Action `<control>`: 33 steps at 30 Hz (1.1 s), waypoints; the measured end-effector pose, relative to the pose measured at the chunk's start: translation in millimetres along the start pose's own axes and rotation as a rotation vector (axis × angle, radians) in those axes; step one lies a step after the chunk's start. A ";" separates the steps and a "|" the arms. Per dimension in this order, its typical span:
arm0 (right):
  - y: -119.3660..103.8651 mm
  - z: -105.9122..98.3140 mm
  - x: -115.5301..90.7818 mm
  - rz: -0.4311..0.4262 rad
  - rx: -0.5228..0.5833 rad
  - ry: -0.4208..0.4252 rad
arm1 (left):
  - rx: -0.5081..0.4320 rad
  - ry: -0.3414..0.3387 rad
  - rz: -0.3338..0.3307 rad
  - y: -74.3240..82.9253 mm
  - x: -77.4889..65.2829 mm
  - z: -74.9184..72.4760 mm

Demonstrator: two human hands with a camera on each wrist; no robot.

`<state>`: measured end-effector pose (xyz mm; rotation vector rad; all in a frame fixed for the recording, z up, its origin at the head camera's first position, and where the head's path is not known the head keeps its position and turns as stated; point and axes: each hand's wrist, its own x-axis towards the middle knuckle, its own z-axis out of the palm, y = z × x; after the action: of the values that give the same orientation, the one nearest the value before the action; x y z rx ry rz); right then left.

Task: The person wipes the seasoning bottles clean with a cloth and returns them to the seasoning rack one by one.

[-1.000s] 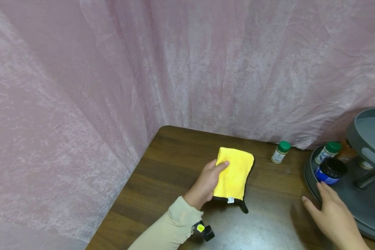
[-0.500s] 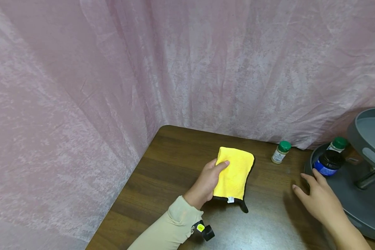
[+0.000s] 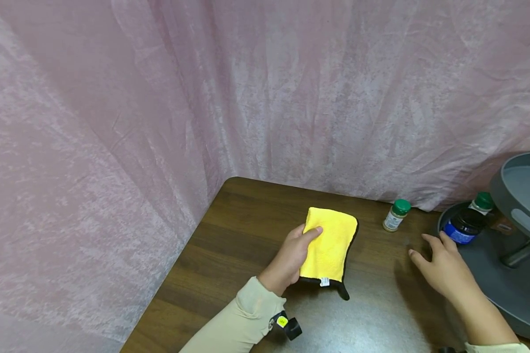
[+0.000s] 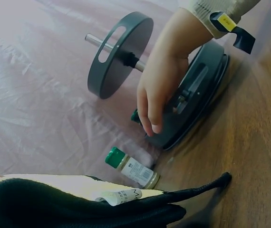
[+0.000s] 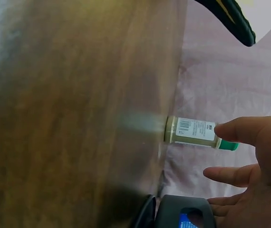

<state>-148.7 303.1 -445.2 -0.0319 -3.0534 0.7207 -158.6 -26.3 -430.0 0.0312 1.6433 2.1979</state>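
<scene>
A folded yellow cloth [image 3: 331,247] with black edging and a small white tag is held in my left hand [image 3: 289,257], thumb on top, above the wooden table. My right hand [image 3: 446,272] is at the left rim of the grey two-tier round stand's lower tray [image 3: 508,299], fingers loosely bent and fingertips right at the rim. Just behind those fingertips, a dark-lidded jar with a blue label [image 3: 459,235] sits in the tray. A green-capped spice bottle [image 3: 393,221] stands on the table between the cloth and the stand.
Another green-capped bottle [image 3: 482,203] and a brown item [image 3: 503,225] stand in the lower tray, partly hidden by the upper tray [image 3: 527,196]. A pink curtain [image 3: 313,98] hangs along the table's back and left edges.
My right hand has moved left and away from me along the tray's rim. The lower tray has turned, carrying the jar farther back and its green-capped bottle rightward. My left hand stays nearly still.
</scene>
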 end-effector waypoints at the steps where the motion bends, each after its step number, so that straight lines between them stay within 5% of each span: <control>1: -0.8 -0.7 -0.2 0.001 0.009 0.002 | 0.000 0.000 0.002 -0.4 0.1 -0.2; 5: -7.1 -2.9 -2.5 -0.003 0.072 0.084 | 0.002 -0.001 0.001 -1.1 0.2 -0.9; 11: -20.8 -3.7 7.6 -0.044 0.331 0.211 | 0.006 0.005 -0.004 1.6 -0.4 -1.0; 33: -18.3 25.9 67.2 0.144 0.664 0.001 | 0.018 0.027 -0.031 2.3 0.2 -0.4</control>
<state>-216.5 276.5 -460.2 -0.2457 -2.6635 1.6872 -159.5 -27.2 -428.1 -0.0187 1.6669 2.1697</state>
